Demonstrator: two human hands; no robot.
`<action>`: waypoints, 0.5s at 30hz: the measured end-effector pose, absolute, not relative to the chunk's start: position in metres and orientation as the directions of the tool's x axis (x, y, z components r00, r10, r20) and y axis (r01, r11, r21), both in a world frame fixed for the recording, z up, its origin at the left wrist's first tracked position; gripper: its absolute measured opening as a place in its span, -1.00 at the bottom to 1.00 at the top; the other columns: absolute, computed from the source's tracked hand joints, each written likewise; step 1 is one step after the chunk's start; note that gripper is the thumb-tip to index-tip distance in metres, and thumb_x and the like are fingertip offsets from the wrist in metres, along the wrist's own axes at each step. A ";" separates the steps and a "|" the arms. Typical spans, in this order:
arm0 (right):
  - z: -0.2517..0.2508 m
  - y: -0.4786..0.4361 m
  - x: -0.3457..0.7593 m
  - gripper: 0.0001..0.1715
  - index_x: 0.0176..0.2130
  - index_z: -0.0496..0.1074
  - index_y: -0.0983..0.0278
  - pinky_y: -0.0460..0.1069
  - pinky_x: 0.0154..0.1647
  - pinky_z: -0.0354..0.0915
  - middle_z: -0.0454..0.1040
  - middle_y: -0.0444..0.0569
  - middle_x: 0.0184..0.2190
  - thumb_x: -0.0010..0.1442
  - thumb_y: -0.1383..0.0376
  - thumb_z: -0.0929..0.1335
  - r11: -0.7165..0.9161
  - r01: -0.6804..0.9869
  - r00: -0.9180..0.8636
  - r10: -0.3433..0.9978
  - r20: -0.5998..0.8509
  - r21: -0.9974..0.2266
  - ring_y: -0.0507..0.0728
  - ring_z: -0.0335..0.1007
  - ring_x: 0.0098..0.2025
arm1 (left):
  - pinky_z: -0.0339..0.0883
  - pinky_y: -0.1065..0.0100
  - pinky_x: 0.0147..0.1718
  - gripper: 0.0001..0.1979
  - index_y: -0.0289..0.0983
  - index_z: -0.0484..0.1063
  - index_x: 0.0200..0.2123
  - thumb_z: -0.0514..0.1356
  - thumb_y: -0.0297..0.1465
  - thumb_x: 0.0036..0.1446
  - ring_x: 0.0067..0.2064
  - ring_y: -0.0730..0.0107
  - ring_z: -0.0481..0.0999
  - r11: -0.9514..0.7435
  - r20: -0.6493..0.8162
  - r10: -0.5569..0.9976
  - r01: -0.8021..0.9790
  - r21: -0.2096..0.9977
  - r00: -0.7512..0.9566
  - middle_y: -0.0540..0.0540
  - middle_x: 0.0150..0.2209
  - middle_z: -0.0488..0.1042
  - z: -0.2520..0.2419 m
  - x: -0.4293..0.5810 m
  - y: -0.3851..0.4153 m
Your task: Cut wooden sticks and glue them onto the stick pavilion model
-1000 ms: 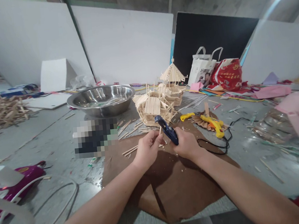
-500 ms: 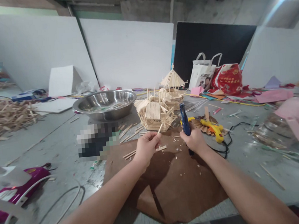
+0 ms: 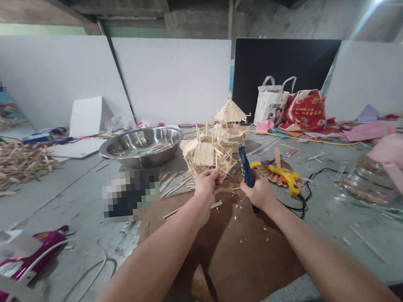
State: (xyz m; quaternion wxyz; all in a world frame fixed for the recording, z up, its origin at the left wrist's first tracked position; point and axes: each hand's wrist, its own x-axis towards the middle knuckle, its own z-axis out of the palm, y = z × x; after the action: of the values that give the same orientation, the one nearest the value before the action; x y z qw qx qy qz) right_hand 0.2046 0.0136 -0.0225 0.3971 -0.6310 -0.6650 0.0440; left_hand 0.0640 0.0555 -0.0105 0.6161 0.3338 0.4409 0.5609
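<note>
Pinched in my left hand (image 3: 207, 184) is a short wooden stick (image 3: 217, 162), held upright against the front of the stick-built model (image 3: 204, 154). My right hand (image 3: 259, 191) is wrapped round a dark blue tool (image 3: 246, 166), which points up just right of the model. Behind stands a second model part with a pointed roof (image 3: 231, 111). Beneath my hands lies a brown sheet (image 3: 246, 260) with small wood chips and a few loose sticks (image 3: 173, 212) on it.
A steel basin (image 3: 142, 163) stands left of the model, with a heap of wood sticks (image 3: 8, 168) farther left. A yellow glue gun (image 3: 288, 179) and its black cable lie to the right, near a clear jug (image 3: 369, 178). A purple power strip (image 3: 31, 264) is at front left.
My left hand has moved slightly forward and right, bringing the stick from a slant to upright against the model. My right hand still grips the tool, slightly farther left in view.
</note>
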 end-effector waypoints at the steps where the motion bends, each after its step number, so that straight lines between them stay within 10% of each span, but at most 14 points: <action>1: -0.022 0.013 0.205 -0.83 -0.40 0.22 0.25 -0.08 -0.43 0.16 0.34 -0.09 -0.55 -0.07 0.26 0.18 0.201 0.802 0.110 0.876 0.470 -0.562 0.08 0.29 -0.47 | 0.05 0.57 -0.74 -0.82 -0.35 0.26 -0.60 0.21 -0.39 -0.19 -0.72 0.67 0.23 0.148 -0.172 0.985 -0.406 0.902 -0.024 0.02 -0.67 0.36 -0.011 0.065 0.059; 15: -0.023 0.011 0.203 -0.85 -0.41 0.22 0.24 -0.07 -0.41 0.17 0.39 -0.09 -0.50 -0.07 0.24 0.19 0.219 0.806 0.068 0.889 0.453 -0.550 0.09 0.33 -0.42 | -0.02 0.60 -0.76 -0.79 -0.34 0.22 -0.56 0.22 -0.40 -0.22 -0.75 0.71 0.20 0.174 -0.193 0.981 -0.434 0.884 0.002 0.05 -0.67 0.32 -0.015 0.063 0.082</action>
State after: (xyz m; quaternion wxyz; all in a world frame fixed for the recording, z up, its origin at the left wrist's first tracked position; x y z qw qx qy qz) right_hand 0.2033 0.0111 -0.0228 0.3824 -0.6228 -0.6805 0.0540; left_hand 0.0627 0.0823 -0.0153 0.6330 0.3169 0.4319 0.5589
